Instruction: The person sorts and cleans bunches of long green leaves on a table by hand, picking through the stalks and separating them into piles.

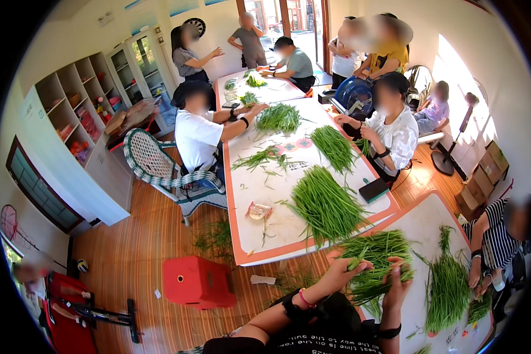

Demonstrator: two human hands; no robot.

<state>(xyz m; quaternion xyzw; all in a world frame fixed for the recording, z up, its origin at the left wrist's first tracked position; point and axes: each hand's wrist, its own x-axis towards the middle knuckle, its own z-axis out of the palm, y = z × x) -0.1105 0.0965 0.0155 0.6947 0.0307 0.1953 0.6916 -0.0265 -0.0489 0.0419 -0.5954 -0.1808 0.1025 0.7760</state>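
My left hand (338, 278) is closed round a small bunch of green stalks (357, 258), which look like garlic chives. Just to its right, my right hand (397, 290) has its fingers curled at the ends of more stalks; exactly how many it grips is hidden. Both hands are over a loose heap of the same stalks (383, 243) on the near table (422, 227). Another long heap (448, 289) lies to the right of my right hand. A large heap (326, 203) spreads over the adjoining long table (251, 236).
A red stool (197, 283) stands on the floor at left, near a wicker chair (153, 162). A dark phone-like object (373, 190) lies at the long table's edge. People sit round both tables, handling stalks; a person in stripes (491, 236) is close on my right.
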